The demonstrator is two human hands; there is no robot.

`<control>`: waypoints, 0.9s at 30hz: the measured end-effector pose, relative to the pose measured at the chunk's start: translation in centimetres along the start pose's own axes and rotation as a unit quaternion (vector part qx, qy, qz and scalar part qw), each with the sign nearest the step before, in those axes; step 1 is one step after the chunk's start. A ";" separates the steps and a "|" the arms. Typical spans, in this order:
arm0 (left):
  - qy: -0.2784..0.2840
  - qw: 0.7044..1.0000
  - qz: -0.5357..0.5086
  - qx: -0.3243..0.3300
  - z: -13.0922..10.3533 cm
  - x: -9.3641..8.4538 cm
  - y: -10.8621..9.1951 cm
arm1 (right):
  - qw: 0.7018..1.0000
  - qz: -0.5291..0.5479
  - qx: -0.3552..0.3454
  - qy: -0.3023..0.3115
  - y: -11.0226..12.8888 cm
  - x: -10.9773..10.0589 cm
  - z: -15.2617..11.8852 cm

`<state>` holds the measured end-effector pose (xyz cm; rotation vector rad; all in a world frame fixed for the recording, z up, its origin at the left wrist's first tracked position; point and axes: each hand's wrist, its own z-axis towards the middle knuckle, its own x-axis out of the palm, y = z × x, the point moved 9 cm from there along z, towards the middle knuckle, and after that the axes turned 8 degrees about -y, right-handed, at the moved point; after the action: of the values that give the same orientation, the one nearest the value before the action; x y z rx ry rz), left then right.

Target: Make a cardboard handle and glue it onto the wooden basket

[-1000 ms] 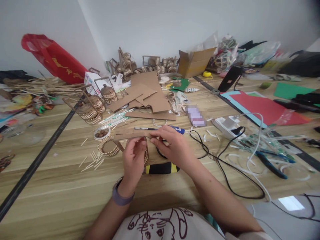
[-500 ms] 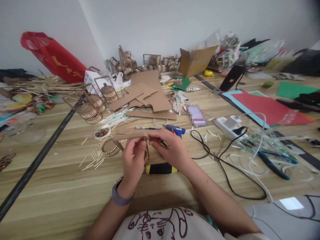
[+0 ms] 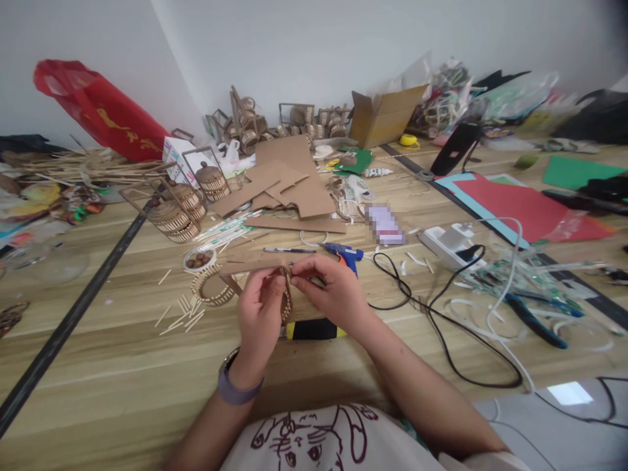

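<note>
My left hand [image 3: 260, 307] is closed on a small cardboard ring edged with short wooden sticks [image 3: 286, 304], held upright above the table. The fingertips of my right hand [image 3: 331, 288] are pinched at the ring's upper edge; whatever they hold is too small to make out. Left of my hands lies a similar stick-lined ring [image 3: 212, 288], with loose short sticks [image 3: 184, 315] in front of it. A cardboard strip [image 3: 250, 265] lies just beyond my fingers. Behind my right hand rests a blue glue gun [image 3: 346, 254]. A black-and-yellow tool handle [image 3: 314, 329] is below my hands.
A small bowl of brown beads or nuts [image 3: 199, 260] stands behind the left ring. Cardboard sheets [image 3: 289, 176] and finished stick baskets [image 3: 173, 219] are farther back. On the right are a power strip [image 3: 446, 245], a black cable [image 3: 441, 340] and blue-handled pliers [image 3: 534, 320].
My right fingers have drawn together into a tighter pinch at the ring's top edge. My left hand keeps its hold, and the view has shifted slightly.
</note>
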<state>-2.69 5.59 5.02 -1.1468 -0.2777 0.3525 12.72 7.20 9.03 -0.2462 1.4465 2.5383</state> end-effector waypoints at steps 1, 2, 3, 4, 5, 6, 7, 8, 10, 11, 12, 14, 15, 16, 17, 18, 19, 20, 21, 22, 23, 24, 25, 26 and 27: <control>0.000 1.000 0.000 -0.001 0.0 0.0 0.0 | 1.000 0.001 -0.002 0.000 0.0 0.0 0.0; 0.000 1.000 -0.001 -0.003 0.0 0.0 0.0 | 1.000 0.003 -0.004 0.000 0.0 0.1 0.0; 0.001 1.000 -0.004 -0.005 0.0 0.0 0.0 | 1.000 0.005 -0.006 -0.001 0.0 0.1 -0.1; 0.002 1.000 -0.007 -0.007 0.0 0.0 0.0 | 1.000 0.006 -0.007 -0.003 -0.1 0.1 -0.1; 0.003 1.000 -0.011 -0.010 0.0 0.1 0.1 | 1.000 0.007 -0.007 -0.004 -0.1 0.1 -0.1; 0.004 1.000 -0.014 -0.013 0.0 0.1 0.1 | 1.000 0.007 -0.008 -0.007 -0.1 0.1 -0.1; 0.004 1.000 -0.016 -0.017 0.0 0.1 0.2 | 1.000 0.005 -0.009 -0.009 -0.2 0.1 -0.1; 0.003 1.000 -0.018 -0.020 0.0 0.1 0.3 | 1.000 0.003 -0.010 -0.011 -0.2 0.1 -0.2; 0.003 0.999 -0.021 -0.027 0.0 0.1 0.5 | 1.000 -0.002 -0.014 -0.016 -0.2 0.2 -0.2; 0.003 0.999 -0.022 -0.030 0.0 0.0 0.6 | 1.000 -0.003 -0.016 -0.019 -0.1 0.2 -0.2; 0.002 0.999 -0.021 -0.032 0.0 0.0 0.7 | 1.000 -0.005 -0.018 -0.021 -0.1 0.1 -0.2; -0.002 0.999 -0.022 -0.034 0.1 -0.1 0.7 | 1.000 -0.006 -0.020 -0.023 -0.1 0.1 -0.3; -0.003 0.999 -0.025 -0.036 0.1 -0.1 0.7 | 1.000 -0.007 -0.019 -0.023 -0.1 0.1 -0.3; -0.001 0.999 -0.031 -0.039 0.1 -0.1 0.7 | 1.000 -0.006 -0.018 -0.021 -0.2 0.2 -0.3; 0.004 0.998 -0.040 -0.044 0.2 0.0 0.7 | 1.000 -0.005 -0.018 -0.018 -0.2 0.2 -0.3; 0.010 0.998 -0.049 -0.049 0.2 0.1 0.6 | 1.000 -0.004 -0.019 -0.016 -0.2 0.2 -0.3; 0.018 0.997 -0.057 -0.054 0.3 0.2 0.6 | 1.000 -0.004 -0.020 -0.014 -0.2 0.2 -0.2; 0.024 0.996 -0.060 -0.056 0.4 0.4 0.5 | 1.000 -0.004 -0.022 -0.012 -0.1 0.2 -0.2; 0.029 0.996 -0.059 -0.057 0.6 0.5 0.4 | 1.000 -0.004 -0.024 -0.011 -0.1 0.1 -0.2; 0.032 0.996 -0.057 -0.057 0.7 0.6 0.3 | 1.000 -0.003 -0.027 -0.011 0.0 0.1 -0.1; 0.034 0.996 -0.053 -0.057 0.9 0.7 0.3 | 0.999 -0.001 -0.030 -0.012 0.1 0.1 -0.1; 0.037 0.996 -0.050 -0.056 1.1 0.7 0.2 | 0.999 0.000 -0.034 -0.011 0.1 0.1 0.0; 0.040 0.997 -0.047 -0.056 1.3 0.8 0.1 | 0.999 0.001 -0.038 -0.009 0.2 0.1 0.0; 0.043 0.997 -0.045 -0.055 1.4 0.9 0.1 | 0.999 0.001 -0.042 -0.009 0.3 0.1 0.0; 0.047 0.997 -0.042 -0.053 1.5 1.0 0.1 | 0.999 0.001 -0.045 -0.008 0.3 0.1 0.0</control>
<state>-2.34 7.29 5.56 -1.2492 -0.2641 0.2118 12.55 7.05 9.30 -0.2384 1.3300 2.6031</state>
